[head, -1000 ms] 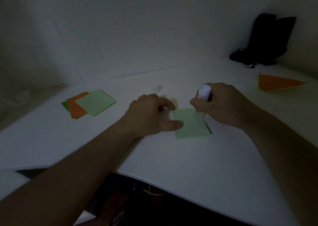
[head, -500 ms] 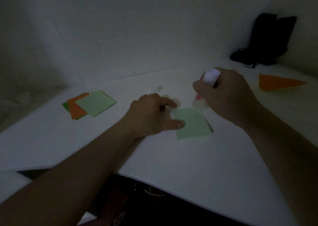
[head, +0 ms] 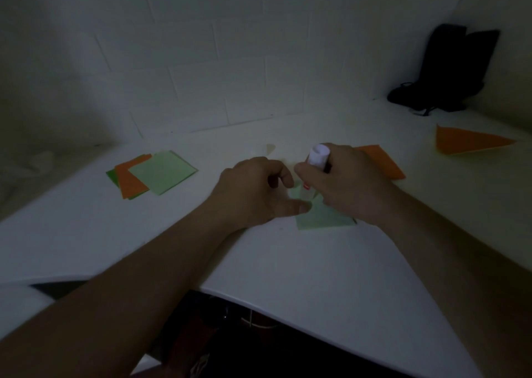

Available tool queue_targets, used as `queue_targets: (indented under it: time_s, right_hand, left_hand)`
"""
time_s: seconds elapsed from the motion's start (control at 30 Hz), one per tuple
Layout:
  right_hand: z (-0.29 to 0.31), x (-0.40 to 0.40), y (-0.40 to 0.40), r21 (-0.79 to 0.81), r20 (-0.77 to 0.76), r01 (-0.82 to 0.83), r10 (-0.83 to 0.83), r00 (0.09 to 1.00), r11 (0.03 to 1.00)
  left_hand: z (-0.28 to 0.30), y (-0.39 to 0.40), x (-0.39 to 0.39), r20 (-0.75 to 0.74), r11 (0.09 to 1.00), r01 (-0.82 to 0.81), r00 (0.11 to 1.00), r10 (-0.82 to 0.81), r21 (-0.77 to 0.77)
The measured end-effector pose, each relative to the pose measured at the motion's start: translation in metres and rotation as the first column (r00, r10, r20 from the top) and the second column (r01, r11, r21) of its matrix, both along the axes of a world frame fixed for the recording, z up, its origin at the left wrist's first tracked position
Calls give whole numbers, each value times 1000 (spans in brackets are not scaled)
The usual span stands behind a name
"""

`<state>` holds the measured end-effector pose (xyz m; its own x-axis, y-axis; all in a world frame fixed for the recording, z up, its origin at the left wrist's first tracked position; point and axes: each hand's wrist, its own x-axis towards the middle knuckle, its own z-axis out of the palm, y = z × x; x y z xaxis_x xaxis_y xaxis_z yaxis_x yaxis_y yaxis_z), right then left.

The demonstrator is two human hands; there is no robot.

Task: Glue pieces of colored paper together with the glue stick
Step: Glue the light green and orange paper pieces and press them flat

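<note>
Head cam: right hand has its fingers wrapped round the glue stick, tip down on the light green paper mid-bench. Left hand rests curled on that sheet's left edge, thumb pressing it flat. More paper squares sit far left.

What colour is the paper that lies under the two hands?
Light green; the paper shows best in the head view, the only view.
</note>
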<state>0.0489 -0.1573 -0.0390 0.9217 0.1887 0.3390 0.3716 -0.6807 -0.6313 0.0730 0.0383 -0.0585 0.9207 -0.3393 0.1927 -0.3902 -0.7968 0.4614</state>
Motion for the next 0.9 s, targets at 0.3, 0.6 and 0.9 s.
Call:
queue_targets:
  time_s: [0.3,0.6,0.9]
  right_hand:
    - [-2,4,-3,43,-48,-17,19,999,999]
    - [-3,7,3,-31,-61,-1,-1,998,1000]
    - [-6,7,4,58,-129,-35,42,991,998]
  left_hand:
    - [10,5,-5,-123,998,56,991,-51,34]
    - [12,4,-2,-150,993,87,986,-75,77]
    - [11,4,1,-140,991,95,987,-81,95]
